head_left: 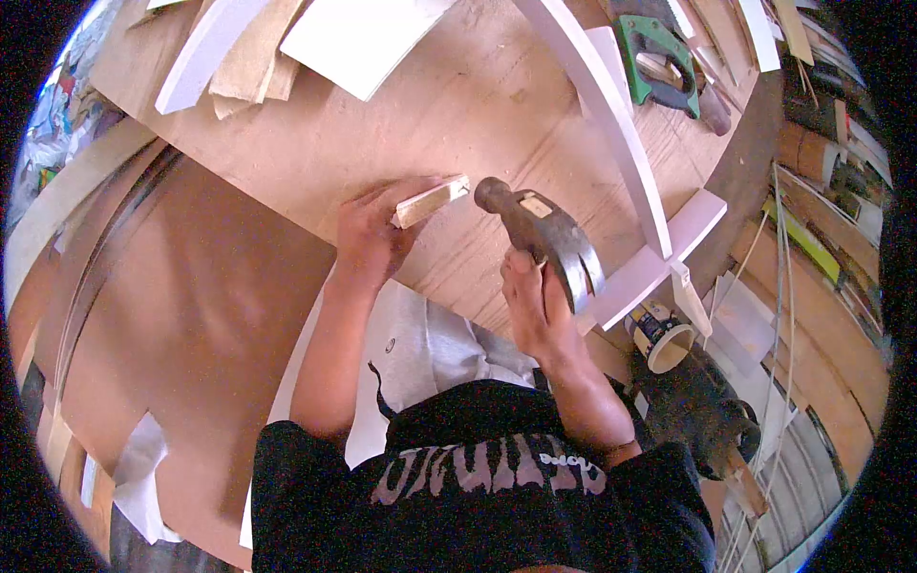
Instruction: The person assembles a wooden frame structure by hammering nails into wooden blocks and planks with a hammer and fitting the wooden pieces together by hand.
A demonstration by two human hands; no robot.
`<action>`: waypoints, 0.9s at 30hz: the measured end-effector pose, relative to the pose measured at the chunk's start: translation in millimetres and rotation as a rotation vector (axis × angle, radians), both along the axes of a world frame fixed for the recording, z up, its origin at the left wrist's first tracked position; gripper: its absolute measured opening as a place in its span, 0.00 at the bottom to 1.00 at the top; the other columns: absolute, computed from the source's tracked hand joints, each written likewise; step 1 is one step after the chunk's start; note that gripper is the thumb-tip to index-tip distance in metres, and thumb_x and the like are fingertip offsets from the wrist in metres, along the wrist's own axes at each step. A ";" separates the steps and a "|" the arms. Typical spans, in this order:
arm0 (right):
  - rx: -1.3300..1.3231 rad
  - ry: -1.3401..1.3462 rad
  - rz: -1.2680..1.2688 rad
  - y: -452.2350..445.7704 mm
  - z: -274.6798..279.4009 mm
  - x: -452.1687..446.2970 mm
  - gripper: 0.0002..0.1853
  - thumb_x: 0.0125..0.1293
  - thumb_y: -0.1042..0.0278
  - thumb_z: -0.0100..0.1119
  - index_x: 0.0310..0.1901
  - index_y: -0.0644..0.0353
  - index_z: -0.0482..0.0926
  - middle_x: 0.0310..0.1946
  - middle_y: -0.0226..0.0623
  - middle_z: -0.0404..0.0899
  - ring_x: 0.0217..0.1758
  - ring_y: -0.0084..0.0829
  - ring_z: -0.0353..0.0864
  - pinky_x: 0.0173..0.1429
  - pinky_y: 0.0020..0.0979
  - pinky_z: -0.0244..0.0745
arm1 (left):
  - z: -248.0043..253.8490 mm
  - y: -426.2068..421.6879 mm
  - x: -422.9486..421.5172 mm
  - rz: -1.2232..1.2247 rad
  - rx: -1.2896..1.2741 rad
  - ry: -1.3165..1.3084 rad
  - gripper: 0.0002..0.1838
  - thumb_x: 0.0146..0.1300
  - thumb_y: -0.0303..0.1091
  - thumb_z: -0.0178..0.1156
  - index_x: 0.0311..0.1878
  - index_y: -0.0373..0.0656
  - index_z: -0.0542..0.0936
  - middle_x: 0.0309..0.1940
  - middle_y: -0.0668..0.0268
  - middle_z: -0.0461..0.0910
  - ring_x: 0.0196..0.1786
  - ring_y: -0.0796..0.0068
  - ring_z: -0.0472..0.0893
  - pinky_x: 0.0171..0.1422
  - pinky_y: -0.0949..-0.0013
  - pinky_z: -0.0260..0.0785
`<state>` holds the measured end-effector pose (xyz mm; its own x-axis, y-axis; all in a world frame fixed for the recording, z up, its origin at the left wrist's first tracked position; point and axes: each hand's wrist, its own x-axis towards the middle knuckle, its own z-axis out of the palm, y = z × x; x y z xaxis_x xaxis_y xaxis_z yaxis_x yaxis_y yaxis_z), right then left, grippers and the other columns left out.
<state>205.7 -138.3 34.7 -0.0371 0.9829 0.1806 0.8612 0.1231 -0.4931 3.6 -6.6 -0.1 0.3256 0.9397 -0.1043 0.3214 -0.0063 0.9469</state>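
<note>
My left hand [374,227] is closed around a short wooden block [432,201], whose pale narrow face points up and to the right. In my right hand [537,307] is a claw hammer [546,229], gripped close under its head, so the handle is mostly hidden. The hammer's round face lies just right of the block's far end, with a small gap between them. Something small and dark shows at that end of the block, too small to name. Both hands are over the plywood worktop [458,124], near its front edge.
A long curved pale strip [611,115] runs down to a crossed wooden piece [659,263] on the right. Beyond it lies a green-handled saw [659,67]. A white sheet [358,38] and wood offcuts [253,62] lie at the back. A white tub [669,346] stands lower right.
</note>
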 end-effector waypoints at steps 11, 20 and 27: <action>-0.413 0.667 -0.337 21.5 -6.3 -24.2 0.13 0.80 0.56 0.52 0.44 0.59 0.72 0.25 0.25 0.66 0.20 0.19 0.62 0.23 0.27 0.57 | -0.8 2.1 -0.9 -0.095 0.332 0.195 0.22 0.49 0.24 0.73 0.50 0.49 0.88 0.45 0.66 0.90 0.46 0.64 0.89 0.55 0.64 0.79; -0.561 1.395 -0.602 7.5 7.7 -27.3 0.11 0.77 0.67 0.55 0.44 0.67 0.79 0.35 0.49 0.82 0.36 0.35 0.81 0.35 0.42 0.75 | 4.5 5.3 -0.3 -0.061 0.259 0.137 0.23 0.48 0.21 0.71 0.51 0.51 0.87 0.47 0.68 0.90 0.49 0.64 0.88 0.58 0.62 0.76; -0.772 1.612 -0.587 -15.5 -0.1 -0.4 0.23 0.76 0.42 0.53 0.41 0.58 0.71 0.27 0.29 0.69 0.25 0.21 0.66 0.26 0.27 0.61 | 7.6 9.5 -1.1 -0.140 0.403 0.251 0.19 0.54 0.27 0.70 0.51 0.53 0.87 0.47 0.69 0.90 0.51 0.69 0.88 0.59 0.64 0.74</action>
